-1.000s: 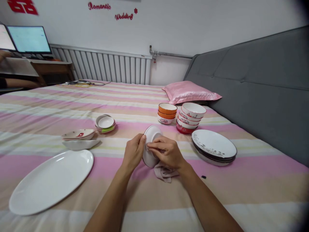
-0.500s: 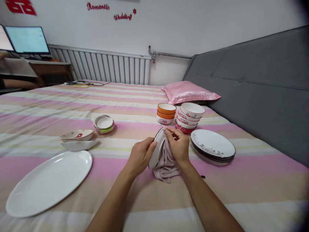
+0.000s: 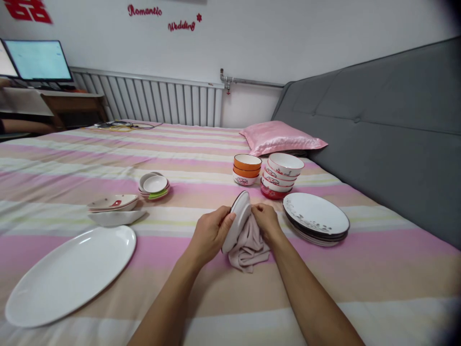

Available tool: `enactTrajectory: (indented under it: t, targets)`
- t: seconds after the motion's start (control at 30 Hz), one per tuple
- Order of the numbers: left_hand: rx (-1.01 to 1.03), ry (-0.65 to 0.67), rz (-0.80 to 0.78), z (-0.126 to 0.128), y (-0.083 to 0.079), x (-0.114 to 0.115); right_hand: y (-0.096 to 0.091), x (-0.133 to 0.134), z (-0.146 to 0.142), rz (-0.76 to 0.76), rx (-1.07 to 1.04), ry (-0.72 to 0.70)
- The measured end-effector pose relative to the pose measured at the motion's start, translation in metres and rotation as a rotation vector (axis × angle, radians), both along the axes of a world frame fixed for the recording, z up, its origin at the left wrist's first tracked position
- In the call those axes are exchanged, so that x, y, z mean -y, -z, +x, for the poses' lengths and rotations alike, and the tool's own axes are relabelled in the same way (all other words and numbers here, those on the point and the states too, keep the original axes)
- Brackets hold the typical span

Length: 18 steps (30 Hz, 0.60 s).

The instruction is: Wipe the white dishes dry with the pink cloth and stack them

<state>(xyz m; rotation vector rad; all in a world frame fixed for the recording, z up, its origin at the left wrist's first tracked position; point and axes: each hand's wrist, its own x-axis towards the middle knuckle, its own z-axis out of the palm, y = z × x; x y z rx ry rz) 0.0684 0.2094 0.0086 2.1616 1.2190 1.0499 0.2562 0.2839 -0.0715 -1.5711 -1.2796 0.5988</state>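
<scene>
My left hand (image 3: pixel 213 234) grips the edge of a small white plate (image 3: pixel 239 220) with a dark rim, tilted up on its side above the bed. Behind the plate, my right hand (image 3: pixel 265 221) is closed on a pale pinkish cloth (image 3: pixel 249 247), whose lower folds hang down to the bedspread. Just right of that hand lies a stack of plates (image 3: pixel 317 216), the top one white with a floral pattern. Farther back stand a stack of orange and white bowls (image 3: pixel 247 169) and a taller stack of white and red bowls (image 3: pixel 281 178).
A large white oval platter (image 3: pixel 72 276) lies at the left on the striped bedspread. Beyond it are boat-shaped dishes (image 3: pixel 115 209) and small stacked dishes (image 3: pixel 154 184). A pink pillow (image 3: pixel 281 137) rests by the grey headboard (image 3: pixel 389 115). Part of another person (image 3: pixel 27 126) shows at far left.
My right hand has drawn the cloth down and away from the plate's top edge, baring more of the plate. My left hand keeps its grip. The view has shifted slightly.
</scene>
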Motion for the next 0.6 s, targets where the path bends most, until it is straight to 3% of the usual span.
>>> enactTrajectory:
  t: [0.17, 0.43, 0.6]
  targets:
    - [0.014, -0.015, -0.01, 0.0, -0.001, -0.001, -0.003, 0.001, -0.002, 0.046, -0.001, -0.007]
    - [0.025, 0.012, -0.013, 0.0, -0.001, 0.0, -0.038, 0.018, -0.013, 0.389, -0.015, 0.012]
    - [0.016, 0.009, -0.013, -0.001, -0.001, 0.0, -0.059, 0.034, -0.024, 0.564, 0.058, -0.059]
